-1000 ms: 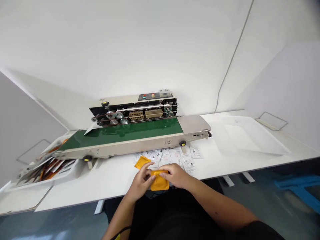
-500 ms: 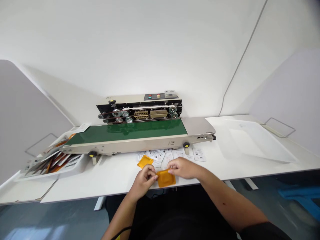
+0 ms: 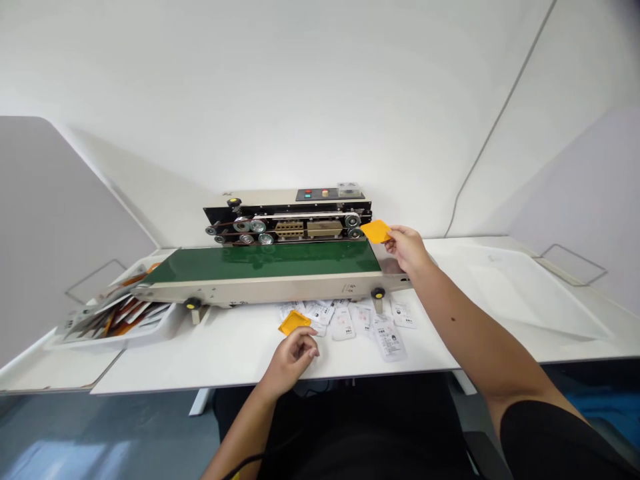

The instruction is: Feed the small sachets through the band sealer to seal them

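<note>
My right hand [image 3: 406,247] pinches an orange pouch [image 3: 376,231] and holds it at the right end of the sealing machine [image 3: 290,223], just above the green conveyor belt [image 3: 265,261]. My left hand [image 3: 293,357] rests on the white table [image 3: 225,353] near its front edge, fingers curled with nothing visible in them. It lies just below a second orange pouch [image 3: 295,323]. Several small white printed sachets [image 3: 350,319] are scattered on the table in front of the machine.
A white tray [image 3: 113,320] at the left end of the belt holds several sealed pouches. A large shallow white tray [image 3: 525,287] sits on the table at the right. Grey divider panels stand on both sides, and a cable runs up the wall.
My right hand lifted the orange pouch from the table's front edge up to the machine's right end. My left hand let go of it and stayed by the front edge.
</note>
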`<control>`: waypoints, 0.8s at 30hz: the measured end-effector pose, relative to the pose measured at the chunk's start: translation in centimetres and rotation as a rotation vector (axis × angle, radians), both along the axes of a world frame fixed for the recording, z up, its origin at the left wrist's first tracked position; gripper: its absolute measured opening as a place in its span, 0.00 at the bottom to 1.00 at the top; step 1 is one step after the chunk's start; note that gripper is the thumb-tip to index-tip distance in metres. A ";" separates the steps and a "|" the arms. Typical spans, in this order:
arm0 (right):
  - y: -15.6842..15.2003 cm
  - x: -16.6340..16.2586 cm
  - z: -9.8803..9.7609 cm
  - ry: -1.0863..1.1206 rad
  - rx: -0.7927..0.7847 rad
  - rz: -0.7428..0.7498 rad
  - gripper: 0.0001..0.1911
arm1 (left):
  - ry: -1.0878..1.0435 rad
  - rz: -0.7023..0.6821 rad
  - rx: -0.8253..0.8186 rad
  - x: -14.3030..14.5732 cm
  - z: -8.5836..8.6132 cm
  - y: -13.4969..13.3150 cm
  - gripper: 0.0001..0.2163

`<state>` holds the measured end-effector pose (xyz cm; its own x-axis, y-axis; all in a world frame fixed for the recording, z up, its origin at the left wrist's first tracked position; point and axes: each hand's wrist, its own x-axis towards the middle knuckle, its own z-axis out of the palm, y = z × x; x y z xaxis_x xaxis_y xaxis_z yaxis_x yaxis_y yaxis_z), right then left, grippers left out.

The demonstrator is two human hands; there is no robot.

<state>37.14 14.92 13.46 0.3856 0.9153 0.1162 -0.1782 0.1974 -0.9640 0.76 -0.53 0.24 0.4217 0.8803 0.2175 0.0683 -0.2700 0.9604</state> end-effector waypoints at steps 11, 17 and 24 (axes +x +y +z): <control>0.9 0.4 -0.4 0.112 -0.100 0.094 0.10 | 0.117 -0.071 0.071 0.0 0.5 -0.3 0.14; 0.5 -1.0 0.5 0.087 -0.136 0.193 0.10 | 0.185 -0.075 0.142 0.2 0.7 -0.4 0.12; 1.2 -4.7 1.5 0.003 -0.204 0.237 0.13 | 0.198 -0.077 0.149 0.1 0.7 -0.3 0.12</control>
<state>32.48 16.08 14.97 0.1587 0.9841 -0.0802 -0.1989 -0.0477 -0.9789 0.91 -0.81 0.90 0.5338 0.8081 0.2489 0.2250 -0.4195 0.8795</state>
